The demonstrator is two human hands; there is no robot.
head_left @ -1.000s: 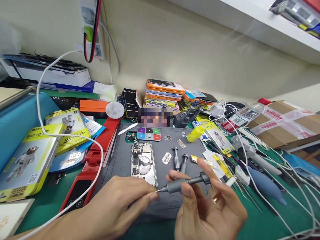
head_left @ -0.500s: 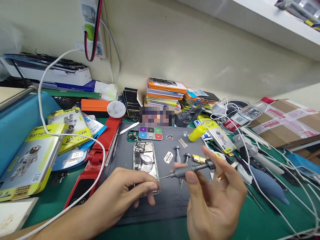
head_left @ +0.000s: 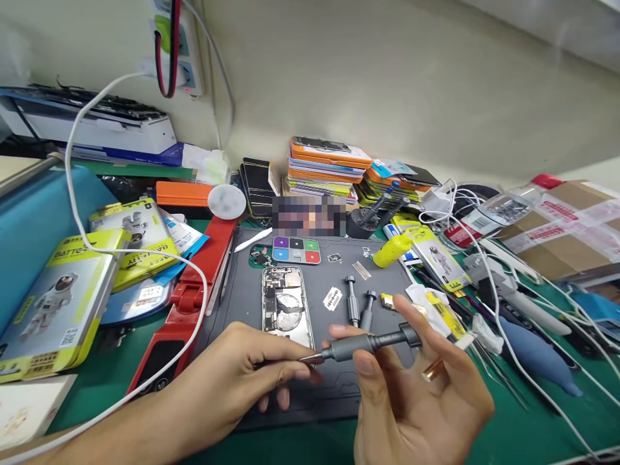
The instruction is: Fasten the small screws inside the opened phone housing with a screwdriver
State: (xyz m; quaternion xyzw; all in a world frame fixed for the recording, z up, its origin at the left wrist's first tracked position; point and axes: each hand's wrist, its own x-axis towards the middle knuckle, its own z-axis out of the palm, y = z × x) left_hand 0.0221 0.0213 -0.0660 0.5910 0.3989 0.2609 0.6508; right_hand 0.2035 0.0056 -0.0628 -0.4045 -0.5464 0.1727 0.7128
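Observation:
My right hand (head_left: 411,400) holds a grey precision screwdriver (head_left: 368,344) level, thumb and forefinger round its shaft, tip pointing left. My left hand (head_left: 242,378) is pinched at that tip, fingers closed on something too small to make out. Both hands hover over the near edge of a dark grey work mat (head_left: 320,400). An opened phone (head_left: 285,307) with its insides exposed lies on the mat just beyond my left fingers. Two more grey screwdrivers (head_left: 358,307) lie to the right of the phone.
A coloured screw tray (head_left: 296,250) sits at the mat's far end. A red tool (head_left: 186,310) and white cable (head_left: 145,258) lie left, with yellow battery boxes (head_left: 58,303). Stacked phone cases (head_left: 324,171), a yellow bottle (head_left: 392,250), cables and a cardboard box (head_left: 566,239) crowd the right.
The screwdriver stayed in my right hand. My left fingers dropped beside the phone half a second ago, then came back up to pinch at the screwdriver's tip.

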